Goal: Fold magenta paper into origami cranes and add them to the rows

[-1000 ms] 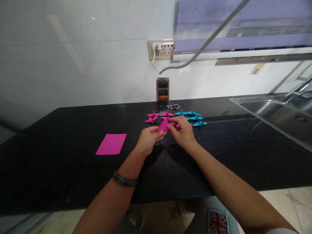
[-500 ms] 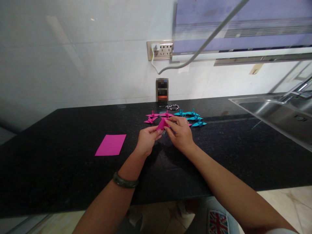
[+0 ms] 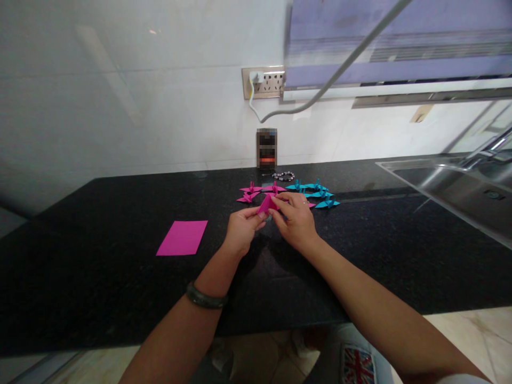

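Observation:
A small folded piece of pink origami paper (image 3: 266, 204) is held between both hands above the dark counter. My left hand (image 3: 241, 230) pinches its lower left edge, thumb on top. My right hand (image 3: 296, 220), with a ring on one finger, grips its right side and partly covers it. Just beyond the hands stand several pink paper cranes (image 3: 251, 189), one of them largely hidden behind my right hand. Several blue paper cranes (image 3: 320, 193) are grouped to their right. On the left lies a flat stack or sheet of pink square paper (image 3: 182, 238).
A beaded bracelet (image 3: 284, 176) lies behind the cranes, near a dark, blurred upright object (image 3: 266, 148) against the wall. At the right is a steel sink (image 3: 436, 184) with a faucet (image 3: 490, 146). A grey cable (image 3: 340, 69) hangs from the socket (image 3: 264, 82). The black counter (image 3: 100, 288) ends near my body.
Almost nothing differs. Both hands keep their hold on the folded pink paper, and the whole view has shifted very slightly.

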Action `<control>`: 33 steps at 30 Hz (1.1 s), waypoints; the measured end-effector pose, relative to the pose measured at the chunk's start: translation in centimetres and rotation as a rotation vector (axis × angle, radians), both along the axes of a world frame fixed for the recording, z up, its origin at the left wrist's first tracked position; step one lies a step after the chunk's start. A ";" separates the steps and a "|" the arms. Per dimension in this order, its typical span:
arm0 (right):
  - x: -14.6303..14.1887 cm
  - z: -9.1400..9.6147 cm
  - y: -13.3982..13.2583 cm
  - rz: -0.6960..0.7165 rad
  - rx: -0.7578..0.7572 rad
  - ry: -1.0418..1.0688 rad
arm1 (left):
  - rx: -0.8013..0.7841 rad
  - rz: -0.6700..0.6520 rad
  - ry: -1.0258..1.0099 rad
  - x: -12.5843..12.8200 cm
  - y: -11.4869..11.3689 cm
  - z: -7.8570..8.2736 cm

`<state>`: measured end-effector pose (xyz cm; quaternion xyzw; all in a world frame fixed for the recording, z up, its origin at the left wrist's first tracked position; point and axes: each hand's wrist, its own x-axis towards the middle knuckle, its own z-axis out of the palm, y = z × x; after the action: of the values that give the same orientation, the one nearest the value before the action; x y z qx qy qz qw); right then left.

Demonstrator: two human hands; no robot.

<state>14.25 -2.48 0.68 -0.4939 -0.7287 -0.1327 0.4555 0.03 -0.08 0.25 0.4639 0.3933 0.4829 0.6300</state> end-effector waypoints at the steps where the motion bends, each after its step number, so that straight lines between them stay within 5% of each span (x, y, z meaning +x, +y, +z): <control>1: 0.0 0.0 0.0 0.002 0.000 0.005 | 0.002 0.000 0.000 0.0 0.0 0.0; 33: 0.0 0.2 0.0 -0.019 -0.019 0.024 | 0.038 0.027 0.097 0.0 -0.2 0.2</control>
<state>14.27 -2.52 0.89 -0.5067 -0.7197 -0.1238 0.4582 0.06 -0.26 0.46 0.4931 0.4204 0.4755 0.5949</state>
